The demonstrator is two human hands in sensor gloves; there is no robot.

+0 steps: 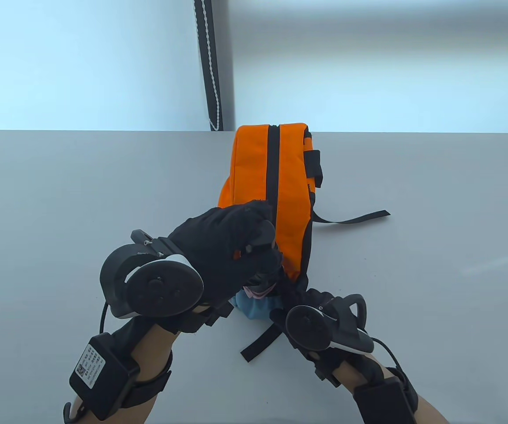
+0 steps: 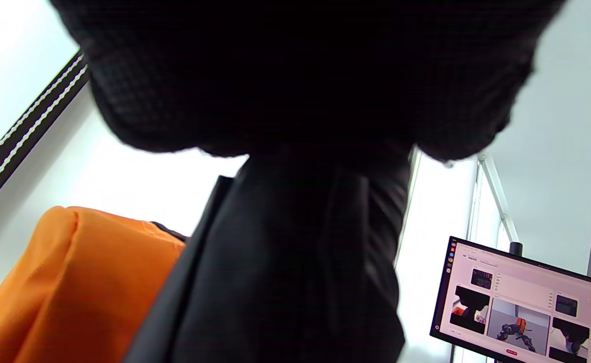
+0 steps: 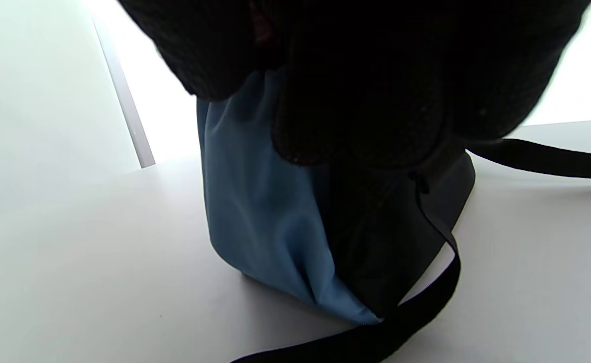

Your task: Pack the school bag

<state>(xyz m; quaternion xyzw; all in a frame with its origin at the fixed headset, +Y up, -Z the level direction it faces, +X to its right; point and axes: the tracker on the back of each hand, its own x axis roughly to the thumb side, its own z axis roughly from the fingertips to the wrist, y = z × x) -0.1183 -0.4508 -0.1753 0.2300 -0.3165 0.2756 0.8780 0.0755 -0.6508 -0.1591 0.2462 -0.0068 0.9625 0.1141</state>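
The orange bag (image 1: 280, 194) lies on the bench (image 1: 81, 212), stretching far from both hands. The left hand (image 1: 223, 247) pinches its near end from above. The right hand (image 1: 298, 304), just nearer, holds the blue part (image 3: 260, 212) there.

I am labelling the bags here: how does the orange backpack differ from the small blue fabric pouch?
The orange backpack is far larger than the blue fabric pouch. The backpack has a black zip strip and black straps; the pouch shows plain blue cloth. The backpack reaches the table's far edge; the pouch sits at the near end, under both gloved hands. Both rest on the table.
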